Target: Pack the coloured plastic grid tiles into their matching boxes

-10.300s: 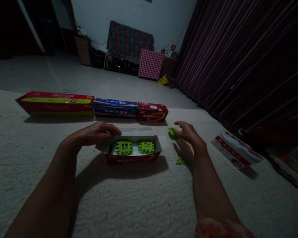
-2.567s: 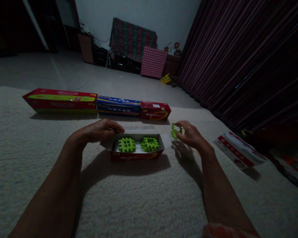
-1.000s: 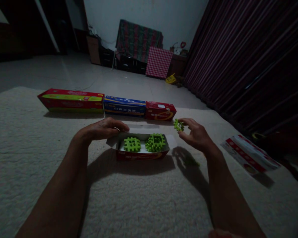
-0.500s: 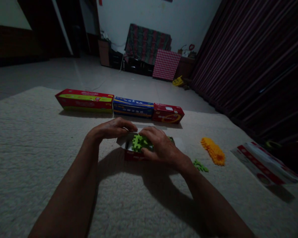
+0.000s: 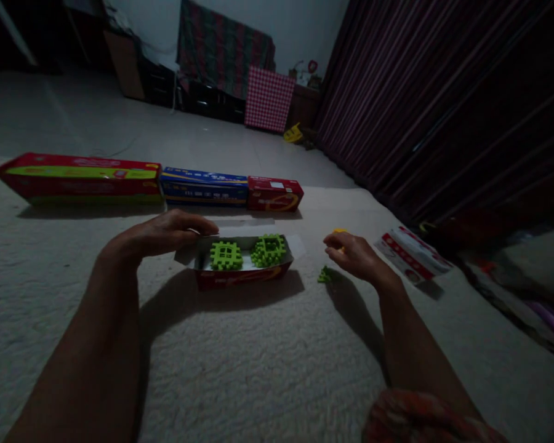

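An open red box point(image 5: 244, 280) with raised pale flaps stands on the light mat. Two groups of green interlocking plastic blocks lie inside it, one at the left point(image 5: 226, 255) and one at the right point(image 5: 268, 250). My left hand point(image 5: 168, 234) holds the box by its back left corner, the fingers bent over the flap. Well to the right of the box, my right hand point(image 5: 353, 253) hovers with its fingers slightly apart and nothing visible in them. Below its fingertips sits a small green block piece point(image 5: 324, 275). Orange blocks point(image 5: 340, 231) are mostly hidden behind this hand.
Beyond the open box, a red-and-green carton point(image 5: 96, 178), a blue carton point(image 5: 205, 187) and a red carton point(image 5: 275, 194) stand end to end. A red-and-white package point(image 5: 413, 255) lies at the right, near the dark curtain point(image 5: 397, 92).
My right hand has left the green blocks in the box and moved right, over toward the orange blocks. My left hand stays at the box corner. The view has turned right.
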The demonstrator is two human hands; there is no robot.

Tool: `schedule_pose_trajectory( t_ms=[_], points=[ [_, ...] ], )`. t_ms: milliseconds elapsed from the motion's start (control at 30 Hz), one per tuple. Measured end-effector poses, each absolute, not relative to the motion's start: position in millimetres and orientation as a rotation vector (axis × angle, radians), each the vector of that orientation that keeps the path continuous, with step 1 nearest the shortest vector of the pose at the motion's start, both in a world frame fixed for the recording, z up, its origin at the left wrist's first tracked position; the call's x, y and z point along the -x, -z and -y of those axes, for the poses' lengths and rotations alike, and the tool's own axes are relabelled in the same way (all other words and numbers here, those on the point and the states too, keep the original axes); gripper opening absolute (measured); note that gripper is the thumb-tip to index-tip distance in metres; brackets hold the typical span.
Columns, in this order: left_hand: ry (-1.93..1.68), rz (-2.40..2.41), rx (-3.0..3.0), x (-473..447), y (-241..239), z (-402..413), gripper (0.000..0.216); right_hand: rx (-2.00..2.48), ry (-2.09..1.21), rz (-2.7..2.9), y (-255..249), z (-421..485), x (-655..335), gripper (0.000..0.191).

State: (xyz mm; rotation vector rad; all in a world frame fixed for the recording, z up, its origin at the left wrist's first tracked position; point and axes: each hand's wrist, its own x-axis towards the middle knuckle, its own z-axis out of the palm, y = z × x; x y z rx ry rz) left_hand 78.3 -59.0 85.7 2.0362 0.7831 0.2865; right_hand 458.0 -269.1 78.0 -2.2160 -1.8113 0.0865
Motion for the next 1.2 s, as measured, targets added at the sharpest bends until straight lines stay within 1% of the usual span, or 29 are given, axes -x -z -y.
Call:
schedule_pose_trajectory(
  t_ms=[33, 100, 167, 233, 300, 400, 533, 633, 700, 833, 933, 1033, 1200],
  points=[
    [-0.279, -0.799, -2.046, -79, -88, 60, 0.046, 2.289, -0.168, 1.806, -72, 279, -465, 0.022],
    [-0.271, -0.822, -2.064, -81, -94, 63, 0.044, 2.332, -0.297, 1.830, -61, 295, -473, 0.034],
    [-0.262, -0.841, -2.079, -83, -100, 67, 0.044, 2.268, -0.353, 1.898, -52, 304, -474, 0.047],
    [-0.244, -0.870, -2.089, -84, -103, 71, 0.044, 2.196, -0.384, 1.975, -43, 307, -471, 0.054],
    [-0.236, -0.890, -2.096, -84, -104, 72, 0.044, 2.167, -0.398, 2.027, -36, 306, -467, 0.049],
    [-0.263, -0.848, -2.102, -83, -101, 69, 0.043, 2.153, -0.366, 2.060, -31, 305, -464, 0.037],
    [-0.308, -0.781, -2.083, -80, -93, 63, 0.041, 2.086, -0.215, 2.014, -47, 306, -464, 0.027],
    [-0.314, -0.761, -2.035, -78, -89, 61, 0.042, 1.973, -0.066, 1.971, -77, 299, -448, 0.029],
    [-0.312, -0.756, -2.012, -78, -88, 62, 0.043, 1.836, -0.025, 1.984, -99, 288, -422, 0.027],
    [-0.305, -0.737, -2.033, -78, -91, 65, 0.044, 1.537, -0.054, 2.128, -122, 253, -353, 0.025],
    [-0.274, -0.715, -2.041, -79, -95, 68, 0.045, 1.471, -0.091, 2.241, -119, 223, -311, 0.024],
    [-0.294, -0.688, -2.046, -80, -95, 68, 0.042, 1.474, -0.119, 2.327, -107, 200, -288, 0.024],
    [-0.278, -0.644, -2.046, -79, -91, 65, 0.043, 1.434, -0.101, 2.281, -96, 193, -300, 0.030]
  ],
)
